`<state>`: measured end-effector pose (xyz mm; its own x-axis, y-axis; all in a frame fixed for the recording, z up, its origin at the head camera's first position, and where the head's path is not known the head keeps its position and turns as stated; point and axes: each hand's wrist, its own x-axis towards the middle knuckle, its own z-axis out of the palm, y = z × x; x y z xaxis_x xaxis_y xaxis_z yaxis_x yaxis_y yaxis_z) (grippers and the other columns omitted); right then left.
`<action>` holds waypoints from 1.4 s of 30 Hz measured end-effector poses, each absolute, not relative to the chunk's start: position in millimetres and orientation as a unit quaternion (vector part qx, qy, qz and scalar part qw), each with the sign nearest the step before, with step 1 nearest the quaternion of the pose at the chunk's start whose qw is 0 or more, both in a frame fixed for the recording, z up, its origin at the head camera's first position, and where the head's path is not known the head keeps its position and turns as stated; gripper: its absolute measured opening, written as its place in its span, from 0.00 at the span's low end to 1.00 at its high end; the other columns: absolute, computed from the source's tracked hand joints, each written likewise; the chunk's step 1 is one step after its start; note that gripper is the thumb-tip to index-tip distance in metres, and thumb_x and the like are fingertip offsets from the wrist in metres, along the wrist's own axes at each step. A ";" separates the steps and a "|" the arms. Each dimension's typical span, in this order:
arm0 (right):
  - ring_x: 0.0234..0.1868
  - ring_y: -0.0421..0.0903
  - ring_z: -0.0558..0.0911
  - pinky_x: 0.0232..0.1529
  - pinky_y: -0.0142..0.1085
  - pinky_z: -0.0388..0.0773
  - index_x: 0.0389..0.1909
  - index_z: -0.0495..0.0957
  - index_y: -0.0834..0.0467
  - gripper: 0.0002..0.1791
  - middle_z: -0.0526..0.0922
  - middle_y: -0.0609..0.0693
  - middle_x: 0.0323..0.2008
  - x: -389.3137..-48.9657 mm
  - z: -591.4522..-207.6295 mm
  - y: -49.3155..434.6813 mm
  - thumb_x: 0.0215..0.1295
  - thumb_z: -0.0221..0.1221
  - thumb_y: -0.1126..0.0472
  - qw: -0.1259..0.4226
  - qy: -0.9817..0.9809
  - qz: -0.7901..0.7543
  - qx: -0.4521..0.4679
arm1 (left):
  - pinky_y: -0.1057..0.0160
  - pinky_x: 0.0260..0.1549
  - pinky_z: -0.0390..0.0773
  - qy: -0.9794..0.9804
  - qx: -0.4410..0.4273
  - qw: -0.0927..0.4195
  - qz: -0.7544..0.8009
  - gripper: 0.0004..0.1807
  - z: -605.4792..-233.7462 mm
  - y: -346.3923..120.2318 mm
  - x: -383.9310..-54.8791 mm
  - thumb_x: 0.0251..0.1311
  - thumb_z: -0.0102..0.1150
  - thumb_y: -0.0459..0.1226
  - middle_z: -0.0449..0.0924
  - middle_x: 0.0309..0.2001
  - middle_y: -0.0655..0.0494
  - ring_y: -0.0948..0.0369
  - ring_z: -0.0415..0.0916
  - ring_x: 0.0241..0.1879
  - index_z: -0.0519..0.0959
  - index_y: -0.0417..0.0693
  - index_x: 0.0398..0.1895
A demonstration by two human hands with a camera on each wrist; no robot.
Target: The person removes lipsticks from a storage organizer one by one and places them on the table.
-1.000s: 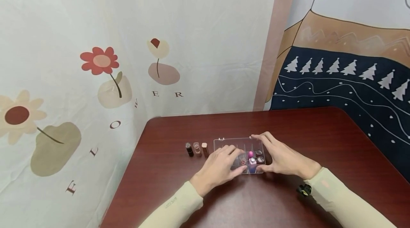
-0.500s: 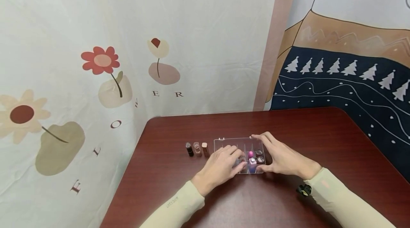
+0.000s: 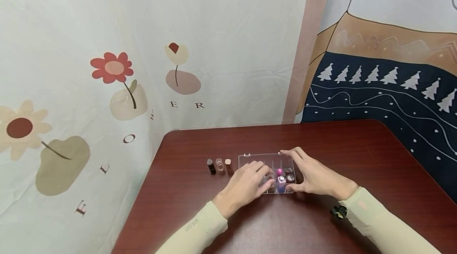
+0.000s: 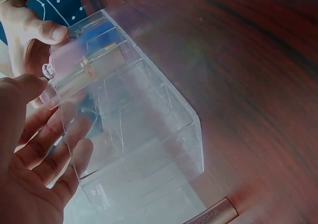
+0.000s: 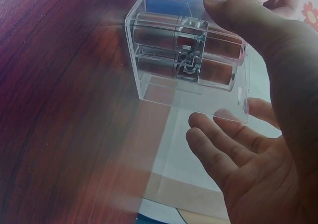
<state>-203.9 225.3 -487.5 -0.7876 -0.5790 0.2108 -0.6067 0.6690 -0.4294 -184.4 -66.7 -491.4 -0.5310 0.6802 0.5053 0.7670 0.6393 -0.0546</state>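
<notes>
A clear divided organizer box (image 3: 262,154) stands on the table. My right hand (image 3: 315,172) steadies its right end, thumb on the near side and fingers at the far corner. My left hand (image 3: 246,180) reaches over the box, thumb and index finger at the top of a clear lipstick tube (image 4: 82,77) in a compartment. A pink-and-blue item (image 3: 281,180) stands beside that tube, with a bright pink round top (image 3: 279,172) behind it. In the right wrist view, two clear tubes with dark contents (image 5: 216,71) fill the end compartments. My left hand hides the box's left compartments in the head view.
Left of the box, a black lipstick (image 3: 211,166), a clear one (image 3: 219,166) and a brown one with a pale top (image 3: 229,166) stand in a row. The reddish-brown table (image 3: 192,206) ends at a printed cloth (image 3: 232,47) behind.
My left thumb and fingers have shifted slightly left over the box, and the clear lipstick tube between them has moved with them. My right hand and the box have stayed in place.
</notes>
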 end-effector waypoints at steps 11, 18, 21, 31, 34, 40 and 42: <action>0.64 0.47 0.87 0.65 0.51 0.93 0.89 0.65 0.53 0.62 0.77 0.53 0.72 -203.3 -487.1 224.3 0.59 0.89 0.45 0.033 -0.913 0.240 0.328 | 0.66 0.51 0.89 -0.864 -0.419 0.261 -0.100 0.10 -484.1 -69.4 -183.0 0.77 0.78 0.47 0.90 0.46 0.64 0.65 0.86 0.44 0.89 0.56 0.51; 0.66 0.49 0.87 0.67 0.53 0.92 0.88 0.65 0.52 0.62 0.77 0.52 0.72 -204.6 -485.5 224.7 0.59 0.89 0.44 0.023 -0.916 0.241 0.320 | 0.66 0.49 0.90 -0.859 -0.416 0.272 -0.120 0.09 -478.5 -73.5 -182.8 0.77 0.78 0.45 0.90 0.46 0.64 0.65 0.87 0.43 0.90 0.55 0.52; 0.66 0.48 0.87 0.67 0.52 0.92 0.88 0.66 0.53 0.62 0.77 0.52 0.72 -205.1 -485.7 224.5 0.59 0.90 0.44 0.031 -0.915 0.238 0.326 | 0.67 0.50 0.90 -0.860 -0.413 0.269 -0.127 0.09 -475.5 -75.1 -182.2 0.77 0.77 0.44 0.90 0.46 0.64 0.65 0.87 0.44 0.90 0.54 0.53; 0.64 0.46 0.87 0.63 0.48 0.93 0.88 0.66 0.54 0.61 0.77 0.52 0.71 -204.6 -487.3 224.0 0.59 0.90 0.44 0.047 -0.911 0.232 0.337 | 0.66 0.52 0.91 -0.859 -0.403 0.282 -0.143 0.12 -466.0 -82.3 -179.7 0.75 0.79 0.43 0.91 0.46 0.62 0.65 0.88 0.43 0.90 0.53 0.55; 0.64 0.46 0.87 0.63 0.49 0.93 0.87 0.66 0.54 0.61 0.78 0.52 0.71 -204.4 -487.7 224.1 0.59 0.90 0.44 0.049 -0.912 0.232 0.335 | 0.65 0.55 0.92 -0.860 -0.396 0.286 -0.146 0.12 -463.1 -86.5 -179.3 0.75 0.79 0.42 0.91 0.47 0.62 0.63 0.90 0.46 0.90 0.52 0.56; 0.63 0.46 0.88 0.64 0.51 0.92 0.87 0.67 0.55 0.62 0.78 0.52 0.70 -204.0 -489.3 224.5 0.57 0.90 0.44 0.060 -0.910 0.232 0.339 | 0.66 0.46 0.91 -0.860 -0.386 0.300 -0.144 0.14 -456.2 -97.3 -178.2 0.75 0.79 0.41 0.91 0.47 0.61 0.63 0.90 0.44 0.89 0.52 0.58; 0.63 0.46 0.88 0.65 0.51 0.92 0.87 0.67 0.55 0.62 0.78 0.52 0.70 -203.9 -489.6 224.4 0.57 0.90 0.44 0.062 -0.908 0.233 0.341 | 0.66 0.46 0.91 -0.859 -0.384 0.308 -0.142 0.14 -453.9 -101.1 -178.0 0.74 0.80 0.41 0.91 0.47 0.61 0.62 0.89 0.44 0.89 0.51 0.58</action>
